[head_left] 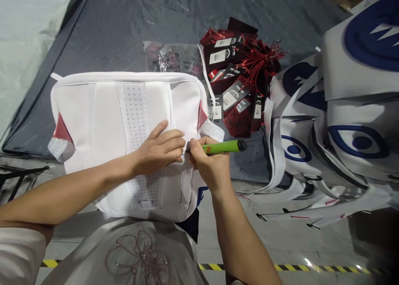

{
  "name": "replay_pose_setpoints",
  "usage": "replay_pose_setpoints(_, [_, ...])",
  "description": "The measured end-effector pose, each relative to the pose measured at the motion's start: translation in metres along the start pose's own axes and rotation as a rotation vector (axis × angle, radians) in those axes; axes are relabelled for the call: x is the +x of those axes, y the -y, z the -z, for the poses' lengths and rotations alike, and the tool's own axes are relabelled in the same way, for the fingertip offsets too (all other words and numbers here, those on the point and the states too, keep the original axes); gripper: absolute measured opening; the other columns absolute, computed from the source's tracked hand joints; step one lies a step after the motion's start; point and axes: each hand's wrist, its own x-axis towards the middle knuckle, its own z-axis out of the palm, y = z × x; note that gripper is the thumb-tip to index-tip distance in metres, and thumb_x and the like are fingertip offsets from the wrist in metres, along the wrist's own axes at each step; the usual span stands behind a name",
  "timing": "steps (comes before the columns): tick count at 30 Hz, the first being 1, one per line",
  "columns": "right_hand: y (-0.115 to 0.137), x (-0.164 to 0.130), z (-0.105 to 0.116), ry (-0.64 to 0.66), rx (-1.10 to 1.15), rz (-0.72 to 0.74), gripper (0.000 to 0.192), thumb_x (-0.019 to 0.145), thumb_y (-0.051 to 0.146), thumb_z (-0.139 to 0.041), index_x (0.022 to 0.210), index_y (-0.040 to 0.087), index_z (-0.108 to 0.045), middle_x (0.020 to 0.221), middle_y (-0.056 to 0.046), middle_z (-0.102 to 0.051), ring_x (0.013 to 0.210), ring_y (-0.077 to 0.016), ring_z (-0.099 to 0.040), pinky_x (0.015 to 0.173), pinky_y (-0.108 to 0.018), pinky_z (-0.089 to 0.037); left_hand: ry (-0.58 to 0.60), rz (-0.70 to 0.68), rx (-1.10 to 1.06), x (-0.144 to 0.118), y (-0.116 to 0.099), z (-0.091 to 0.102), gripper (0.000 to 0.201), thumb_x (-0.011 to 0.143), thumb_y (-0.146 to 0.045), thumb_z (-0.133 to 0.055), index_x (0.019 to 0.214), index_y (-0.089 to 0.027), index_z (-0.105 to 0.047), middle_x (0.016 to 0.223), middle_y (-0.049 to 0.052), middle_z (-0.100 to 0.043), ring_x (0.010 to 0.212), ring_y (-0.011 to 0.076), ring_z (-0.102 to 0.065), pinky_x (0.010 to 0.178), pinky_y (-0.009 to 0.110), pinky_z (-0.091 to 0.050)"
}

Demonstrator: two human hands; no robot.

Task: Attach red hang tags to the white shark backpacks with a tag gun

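A white bag [107,106] lies in front of me, with a dotted mesh strip down its middle and red mesh corners at its sides. My left hand [162,148] rests on it from the left, its fingers bent together at a seam on the right half, the little finger lifted apart. Its thumb is hidden. My right hand [210,160] is closed around a green marker [222,147] with red print and a black end, held almost level. The marker's dark tip points left, close to my left fingertips and against the bag's fabric.
Behind the bag lie a clear plastic bag [174,56] and a pile of red and black hang tags [235,92] on a dark sheet [115,31]. White bags with blue eye designs [358,141] crowd the right side, straps dangling. Yellow-black tape [293,268] crosses the floor.
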Motion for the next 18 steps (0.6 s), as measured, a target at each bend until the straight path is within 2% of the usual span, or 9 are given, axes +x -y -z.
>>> replay_pose_setpoints(5, [-0.0064,-0.004,-0.001,-0.103,0.023,-0.036,0.035,0.082,0.041,-0.061,0.056,0.021,-0.05,0.045,0.003,-0.054,0.037,-0.0102,-0.044,0.04,-0.023,-0.036,-0.001,0.001,-0.003,0.0005,0.0007,-0.0006,0.027,0.101,-0.036,-0.05,0.08,-0.019,-0.055,0.094,-0.001,-0.069,0.114,0.0144,-0.06,0.13,0.04,-0.008])
replay_pose_setpoints(8, [-0.0074,-0.0051,-0.0016,-0.064,0.071,-0.043,0.035,0.083,0.043,-0.062,0.057,0.021,-0.052,0.047,0.003,-0.056,0.037,-0.01,-0.046,0.04,-0.022,-0.038,0.001,-0.001,0.008,0.0008,0.0006,-0.0009,0.029,0.101,-0.037,-0.05,0.079,-0.018,-0.056,0.094,0.0,-0.07,0.114,0.0152,-0.06,0.13,0.04,-0.007])
replay_pose_setpoints(14, [-0.0078,-0.0071,-0.0063,-0.098,0.093,-0.059,0.034,0.082,0.043,-0.063,0.059,0.022,-0.052,0.048,0.002,-0.057,0.039,-0.0107,-0.048,0.041,-0.023,-0.041,0.01,0.006,0.008,-0.0001,0.0009,-0.0007,0.032,0.102,-0.04,-0.048,0.079,-0.019,-0.059,0.095,0.001,-0.07,0.115,0.0167,-0.06,0.129,0.045,-0.01])
replay_pose_setpoints(18, [-0.0072,-0.0041,-0.0089,-0.115,0.08,-0.058,0.034,0.08,0.048,-0.062,0.06,0.022,-0.053,0.049,0.001,-0.058,0.04,-0.0117,-0.049,0.042,-0.024,-0.042,0.041,0.02,0.003,-0.0035,0.0031,-0.0075,0.031,0.101,-0.04,-0.048,0.082,-0.019,-0.061,0.099,0.002,-0.071,0.119,0.0173,-0.059,0.129,0.045,-0.008])
